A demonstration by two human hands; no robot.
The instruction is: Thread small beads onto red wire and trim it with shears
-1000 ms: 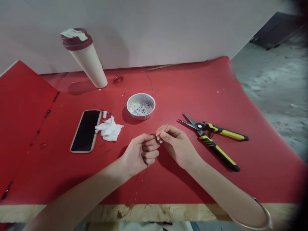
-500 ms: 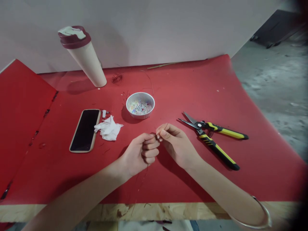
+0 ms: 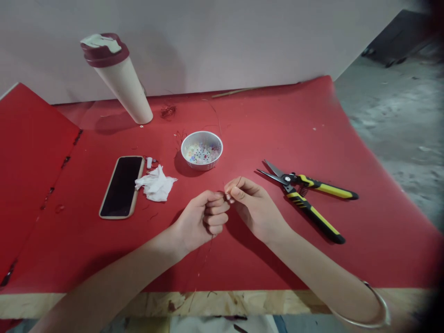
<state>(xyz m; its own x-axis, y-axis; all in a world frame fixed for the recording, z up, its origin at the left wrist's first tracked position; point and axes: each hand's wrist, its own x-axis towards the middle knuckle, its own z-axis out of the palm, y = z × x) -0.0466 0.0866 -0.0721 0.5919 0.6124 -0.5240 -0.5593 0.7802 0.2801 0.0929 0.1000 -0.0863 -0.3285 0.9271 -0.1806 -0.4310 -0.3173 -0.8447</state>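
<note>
My left hand (image 3: 203,219) is curled into a fist around a thin dark wire (image 3: 204,256) that trails down toward the table's front edge. My right hand (image 3: 251,203) pinches the wire's upper end just beside the left hand's fingertips; the two hands nearly touch. Both hover low over the red mat (image 3: 243,259). A small white bowl of coloured beads (image 3: 201,150) sits just beyond the hands.
Yellow-and-black snips (image 3: 305,196) lie open to the right of my right hand. A phone (image 3: 121,186) and a crumpled white tissue (image 3: 155,184) lie to the left. A cream tumbler with a maroon lid (image 3: 118,78) stands at the back left. Wire scraps (image 3: 168,111) lie by the wall.
The hands hold nearly the same pose; my right fingers shift slightly on the wire. The view has tilted a little.
</note>
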